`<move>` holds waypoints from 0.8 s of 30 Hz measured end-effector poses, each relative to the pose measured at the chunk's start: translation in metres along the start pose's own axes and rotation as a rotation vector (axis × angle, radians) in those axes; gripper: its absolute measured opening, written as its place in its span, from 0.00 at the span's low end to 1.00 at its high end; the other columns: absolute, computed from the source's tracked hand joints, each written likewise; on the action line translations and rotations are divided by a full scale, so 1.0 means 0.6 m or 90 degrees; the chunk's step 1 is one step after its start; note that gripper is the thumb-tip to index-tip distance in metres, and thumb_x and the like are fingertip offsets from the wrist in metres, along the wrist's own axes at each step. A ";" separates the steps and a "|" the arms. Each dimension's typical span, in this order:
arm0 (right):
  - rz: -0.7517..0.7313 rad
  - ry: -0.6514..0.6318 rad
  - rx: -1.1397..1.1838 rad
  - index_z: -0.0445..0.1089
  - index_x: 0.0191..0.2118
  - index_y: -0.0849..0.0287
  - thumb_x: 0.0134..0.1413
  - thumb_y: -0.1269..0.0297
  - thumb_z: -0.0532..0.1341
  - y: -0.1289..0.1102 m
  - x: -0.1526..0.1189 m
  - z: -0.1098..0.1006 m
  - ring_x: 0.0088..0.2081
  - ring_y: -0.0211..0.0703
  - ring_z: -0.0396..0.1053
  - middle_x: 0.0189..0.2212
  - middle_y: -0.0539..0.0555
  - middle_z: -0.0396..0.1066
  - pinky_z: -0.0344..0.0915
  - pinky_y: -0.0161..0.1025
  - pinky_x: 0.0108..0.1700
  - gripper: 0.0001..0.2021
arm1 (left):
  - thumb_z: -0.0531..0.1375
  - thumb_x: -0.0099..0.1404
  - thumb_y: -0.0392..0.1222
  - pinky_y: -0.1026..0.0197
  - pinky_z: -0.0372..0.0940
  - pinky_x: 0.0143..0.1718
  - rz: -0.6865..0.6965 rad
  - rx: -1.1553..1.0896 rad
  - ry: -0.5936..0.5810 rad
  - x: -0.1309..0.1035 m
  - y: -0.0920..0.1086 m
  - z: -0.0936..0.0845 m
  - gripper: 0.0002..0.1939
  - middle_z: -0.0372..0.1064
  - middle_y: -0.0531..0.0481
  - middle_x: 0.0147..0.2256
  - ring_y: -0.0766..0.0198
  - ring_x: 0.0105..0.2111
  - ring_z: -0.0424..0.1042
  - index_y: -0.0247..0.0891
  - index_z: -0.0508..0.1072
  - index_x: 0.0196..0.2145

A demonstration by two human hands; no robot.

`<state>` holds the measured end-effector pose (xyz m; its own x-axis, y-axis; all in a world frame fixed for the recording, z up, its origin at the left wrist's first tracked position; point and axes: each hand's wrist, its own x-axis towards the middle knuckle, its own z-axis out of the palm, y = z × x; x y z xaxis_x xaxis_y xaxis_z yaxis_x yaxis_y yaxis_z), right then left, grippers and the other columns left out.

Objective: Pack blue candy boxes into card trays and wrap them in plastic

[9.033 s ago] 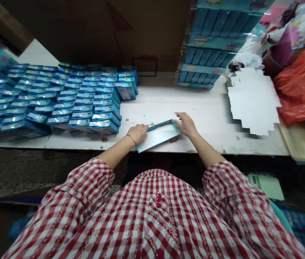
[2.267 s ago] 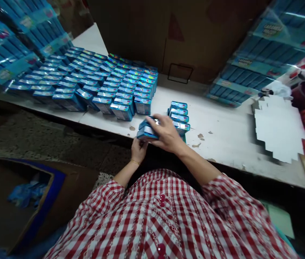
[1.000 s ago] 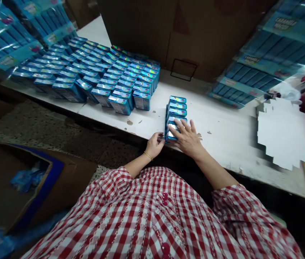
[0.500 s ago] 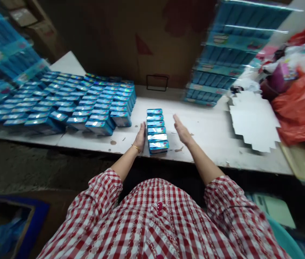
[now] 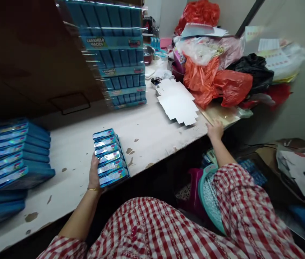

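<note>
A row of several small blue boxes [image 5: 110, 157] stands near the front edge of the white table. My left hand [image 5: 94, 171] lies flat along the left side of this row, fingers stretched out, gripping nothing. Far to the right, my right hand [image 5: 215, 130] rests at the table's right end, by a pale flat sheet in clear plastic [image 5: 221, 113]. Its fingertips are partly blurred, so I cannot tell whether they hold the sheet's edge. White notched card pieces [image 5: 178, 100] lie to the left of my right hand.
Many blue boxes [image 5: 20, 154] stand at the left. Wrapped blue display packs [image 5: 122, 72] are stacked at the back. Red plastic bags [image 5: 203, 81] and a black bag [image 5: 253, 72] are heaped at the right. Below the table edge is a teal basin [image 5: 202, 190].
The view has turned right. My right hand has moved from beside the box row to the table's right end. My left hand remains against the row.
</note>
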<state>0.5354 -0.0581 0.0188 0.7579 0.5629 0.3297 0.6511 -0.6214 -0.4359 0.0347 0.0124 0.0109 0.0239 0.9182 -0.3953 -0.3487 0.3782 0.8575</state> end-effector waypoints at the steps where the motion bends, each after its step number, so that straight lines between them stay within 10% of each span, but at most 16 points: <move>1: 0.019 -0.013 -0.044 0.64 0.51 0.69 0.52 0.63 0.56 0.027 0.029 0.002 0.52 0.51 0.56 0.53 0.70 0.60 0.53 0.48 0.52 0.21 | 0.65 0.45 0.53 0.64 0.70 0.33 0.007 -0.010 0.007 0.000 -0.001 -0.002 0.26 0.72 0.55 0.34 0.64 0.32 0.73 0.41 0.68 0.41; 9: 0.096 -0.113 -0.154 0.70 0.39 0.72 0.52 0.62 0.55 0.097 0.108 0.035 0.40 0.53 0.64 0.36 0.69 0.67 0.57 0.47 0.41 0.16 | 0.63 0.48 0.54 0.66 0.70 0.27 0.036 0.023 0.063 -0.011 -0.001 0.014 0.13 0.73 0.63 0.28 0.66 0.29 0.71 0.46 0.72 0.30; 15: 0.089 -0.077 -0.150 0.73 0.35 0.66 0.56 0.63 0.51 0.101 0.142 -0.006 0.35 0.46 0.65 0.32 0.63 0.70 0.57 0.41 0.37 0.15 | 0.61 0.51 0.54 0.63 0.70 0.36 0.075 0.160 0.136 -0.003 0.007 0.002 0.12 0.73 0.65 0.35 0.64 0.39 0.71 0.49 0.71 0.33; 20: -0.319 -0.037 0.023 0.69 0.30 0.61 0.58 0.59 0.52 -0.083 0.022 -0.033 0.32 0.41 0.65 0.29 0.57 0.70 0.58 0.36 0.36 0.14 | 0.57 0.56 0.57 0.57 0.65 0.48 0.396 0.339 0.162 -0.041 0.045 0.038 0.19 0.71 0.54 0.40 0.62 0.44 0.68 0.44 0.71 0.40; 24: -0.654 -0.114 0.175 0.67 0.30 0.58 0.62 0.55 0.48 -0.298 -0.146 -0.040 0.28 0.38 0.66 0.25 0.52 0.69 0.56 0.33 0.32 0.17 | 0.58 0.50 0.65 0.57 0.69 0.33 0.026 0.273 -0.263 -0.077 0.062 0.123 0.30 0.72 0.42 0.36 0.57 0.37 0.72 0.35 0.72 0.38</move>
<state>0.3534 -0.0096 0.0882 -0.1768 0.8307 0.5279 0.9241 0.3247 -0.2015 0.0899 -0.0072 0.0853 0.4109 0.8701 -0.2722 0.0508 0.2763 0.9597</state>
